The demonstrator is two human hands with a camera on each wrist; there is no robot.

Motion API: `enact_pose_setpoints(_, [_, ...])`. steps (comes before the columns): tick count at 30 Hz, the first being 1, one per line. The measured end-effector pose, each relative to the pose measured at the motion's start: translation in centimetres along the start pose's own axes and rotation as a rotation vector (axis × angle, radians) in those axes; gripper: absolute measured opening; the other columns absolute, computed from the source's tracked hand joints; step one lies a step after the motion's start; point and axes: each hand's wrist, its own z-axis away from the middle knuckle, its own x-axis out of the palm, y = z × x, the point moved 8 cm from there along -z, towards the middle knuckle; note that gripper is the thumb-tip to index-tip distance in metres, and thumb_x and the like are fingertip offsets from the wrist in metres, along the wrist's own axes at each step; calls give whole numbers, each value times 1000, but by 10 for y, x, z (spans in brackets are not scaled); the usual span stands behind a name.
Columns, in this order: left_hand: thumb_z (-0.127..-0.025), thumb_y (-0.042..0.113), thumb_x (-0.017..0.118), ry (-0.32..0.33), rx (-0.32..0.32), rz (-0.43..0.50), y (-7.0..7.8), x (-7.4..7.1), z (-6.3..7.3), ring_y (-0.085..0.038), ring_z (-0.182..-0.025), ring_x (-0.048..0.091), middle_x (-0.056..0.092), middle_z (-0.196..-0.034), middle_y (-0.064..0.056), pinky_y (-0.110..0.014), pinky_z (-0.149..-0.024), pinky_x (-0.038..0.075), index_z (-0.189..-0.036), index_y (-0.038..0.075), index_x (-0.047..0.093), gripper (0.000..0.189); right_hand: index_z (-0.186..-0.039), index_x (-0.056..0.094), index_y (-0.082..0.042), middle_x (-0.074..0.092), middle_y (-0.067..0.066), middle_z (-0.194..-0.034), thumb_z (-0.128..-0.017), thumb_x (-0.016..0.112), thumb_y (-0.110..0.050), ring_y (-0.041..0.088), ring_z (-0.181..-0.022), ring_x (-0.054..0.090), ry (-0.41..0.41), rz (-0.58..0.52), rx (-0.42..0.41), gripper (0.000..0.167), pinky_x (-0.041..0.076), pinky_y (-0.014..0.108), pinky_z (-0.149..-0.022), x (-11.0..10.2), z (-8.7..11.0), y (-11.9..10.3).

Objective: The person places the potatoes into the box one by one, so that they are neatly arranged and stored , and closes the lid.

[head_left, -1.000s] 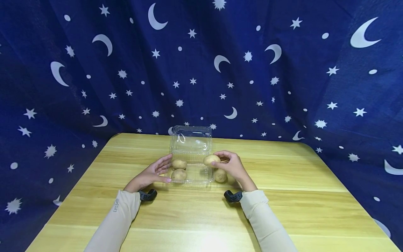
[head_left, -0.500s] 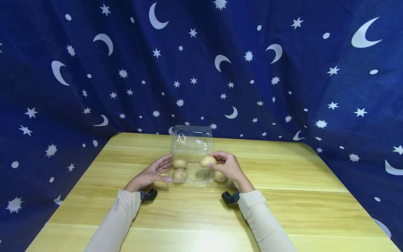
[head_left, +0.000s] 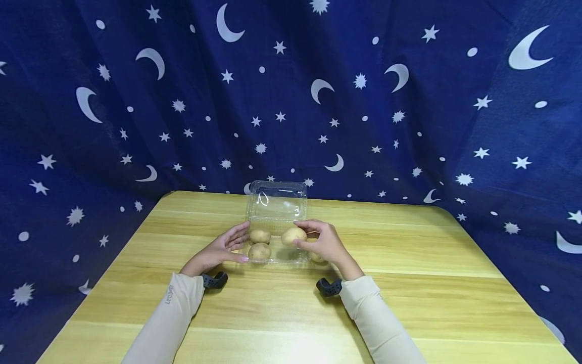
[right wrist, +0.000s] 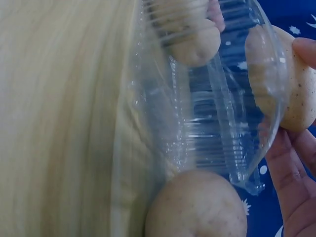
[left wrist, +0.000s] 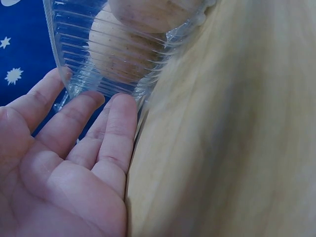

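Note:
A clear plastic clamshell container [head_left: 284, 255] sits on the table with its lid [head_left: 278, 199] raised at the back. My left hand [head_left: 218, 252] rests against its left side, fingers extended; in the left wrist view the fingertips [left wrist: 121, 106] touch the ribbed wall. Two potatoes, a rear one [head_left: 259, 236] and a front one [head_left: 259, 252], lie inside at the left. My right hand [head_left: 325, 245] grips another potato [head_left: 293, 235] between thumb and fingers, over the container's right half. Outside the right wall is one more potato [right wrist: 197, 207], mostly hidden behind the right hand in the head view.
The light wooden table [head_left: 273, 313] stretches to both sides and toward the front. A dark blue cloth [head_left: 291, 101] with moons and stars hangs behind it. A black wrist device [head_left: 329, 287] sits at each sleeve cuff.
My right hand has carried its potato leftward, from over the container's right edge to inside its outline. The left hand, container and other potatoes stay in place.

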Motion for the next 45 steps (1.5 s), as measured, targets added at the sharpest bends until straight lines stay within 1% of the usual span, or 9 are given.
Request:
enact_pose_setpoints(4, [-95,8,84,-2,2,-11,0,0,0,-54,-160,18,11,-175,-34,-52,-128,33,-170,-7,9,107,-123,75,10,74,24,-122,-89,87,0,35,-106,74,-18,51,-34,38,64,40,-93,6,0,-6])
enact_pose_setpoints(9, [-94,8,84,-2,2,2,-1,0,0,-55,-160,16,10,-175,-34,-60,-127,28,-170,-7,9,108,-119,78,5,77,17,-117,-87,89,-6,30,-100,75,-40,124,-53,36,64,44,-92,12,1,-9])
enact_pose_setpoints(11, [-94,8,84,0,1,6,-1,0,0,-55,-160,16,10,-175,-34,-60,-127,28,-170,-8,9,108,-118,79,3,77,14,-113,-87,90,-7,27,-98,74,-55,144,-58,35,65,43,-91,14,1,-9])
enact_pose_setpoints(15, [-94,8,84,-1,7,9,-1,1,0,-56,-160,16,10,-174,-36,-57,-127,32,-169,-9,9,108,-117,80,1,78,8,-107,-86,92,-11,20,-95,73,-86,174,-80,35,64,37,-89,19,2,-8])
enact_pose_setpoints(18, [-93,8,84,-2,8,11,0,1,0,-56,-159,16,10,-174,-36,-55,-127,33,-169,-9,9,108,-117,81,0,78,4,-105,-86,93,-15,16,-93,72,-103,203,-90,36,63,34,-89,23,2,-7])
enact_pose_setpoints(25, [-94,8,85,-2,10,2,-1,-1,-1,-56,-159,17,11,-174,-36,-57,-127,32,-169,-9,9,108,-119,81,-2,79,3,-105,-88,92,-21,15,-94,70,-130,263,-64,38,62,39,-89,27,3,-4])
enact_pose_setpoints(36, [-93,11,86,0,-2,10,-1,-1,-1,-53,-160,18,11,-176,-33,-54,-127,32,-170,-6,10,110,-117,83,-2,80,4,-105,-89,91,-25,15,-95,68,-159,300,-81,37,61,49,-89,29,3,-5])
enact_pose_setpoints(39, [-93,11,87,-3,-3,20,-1,-1,0,-54,-160,17,11,-175,-33,-53,-126,34,-170,-6,10,111,-117,83,-3,81,5,-108,-90,90,-25,16,-97,69,-170,311,-83,36,61,49,-90,30,3,-6])
enact_pose_setpoints(45, [-93,10,86,-2,-15,19,-3,-1,-1,-53,-161,17,11,-176,-32,-52,-125,37,-171,-5,10,110,-119,82,-2,81,9,-116,-92,89,-25,25,-108,73,-195,337,-75,36,61,40,-95,34,4,-8])
